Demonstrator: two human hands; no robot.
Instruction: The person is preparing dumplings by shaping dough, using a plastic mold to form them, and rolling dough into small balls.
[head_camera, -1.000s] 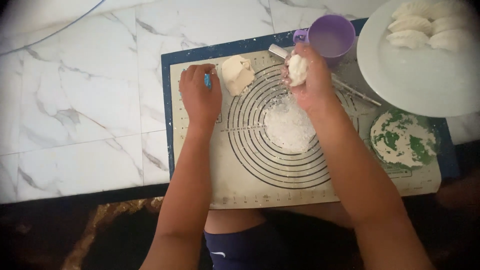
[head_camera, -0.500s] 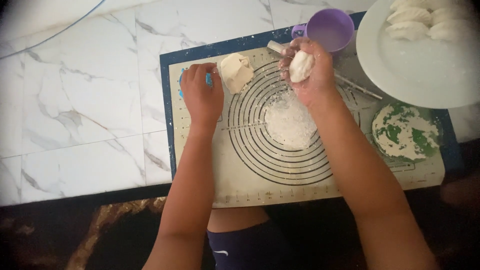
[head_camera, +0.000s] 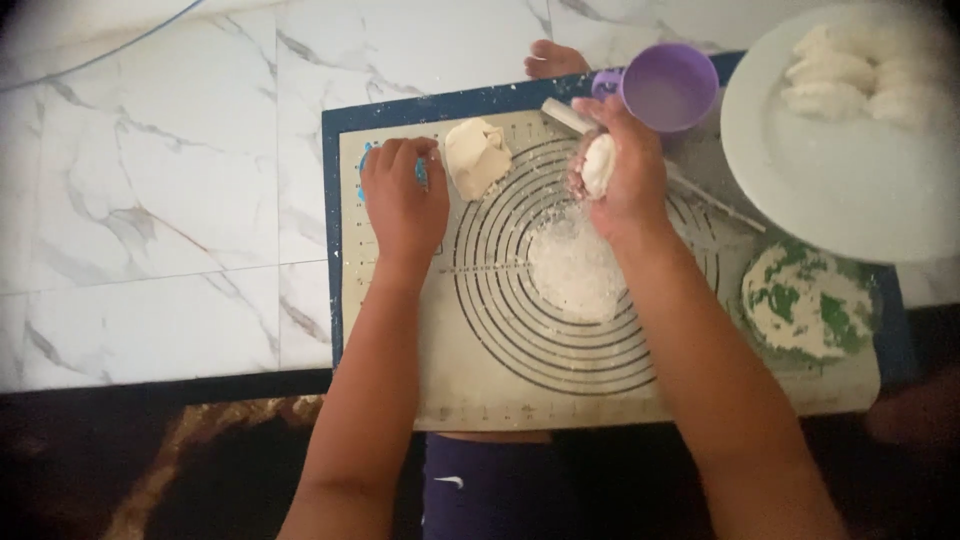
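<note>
Bright, soft daylight; blurred, vignetted edges

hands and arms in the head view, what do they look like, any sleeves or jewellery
Both arms are bare as far up as the frame shows: no sleeves, gloves, watch or bracelets in view. The left hand looks clean. The right hand has white flour dust on its fingers. Rings are too small to tell.

dough lump (head_camera: 476, 155) on mat (head_camera: 400, 340) | cup (head_camera: 668, 87) behind | plate (head_camera: 850, 200) right
</note>
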